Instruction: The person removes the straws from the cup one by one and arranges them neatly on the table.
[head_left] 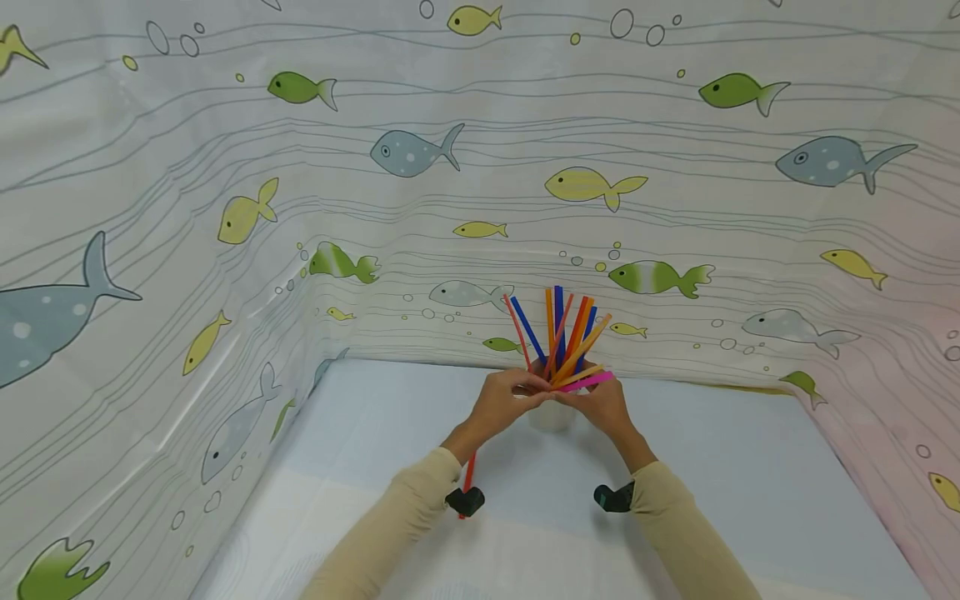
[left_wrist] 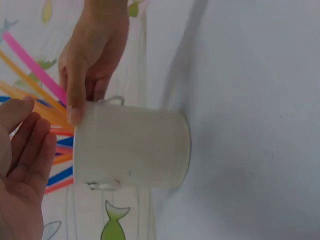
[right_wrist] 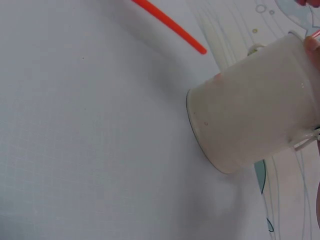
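Observation:
A white metal pail [left_wrist: 135, 147] with small side loops stands on the table, holding several colourful straws [head_left: 558, 333] that fan out of its top. My right hand [head_left: 603, 404] is at the pail's right side; in the left wrist view its thumb presses the outside of the rim while the other fingers curl behind, gripping the pail there. Close to the straws on the left is my left hand [head_left: 506, 404], its fingers loosely bent, with a gap between thumb and fingers in the left wrist view. Whether it touches a straw is unclear.
One loose red-orange straw [right_wrist: 172, 26] lies on the white table [head_left: 360, 433], partly beneath my left forearm. Behind and beside the table hangs a fish-patterned curtain [head_left: 525, 108]. A dark wrist camera [head_left: 465, 502] is worn on each wrist.

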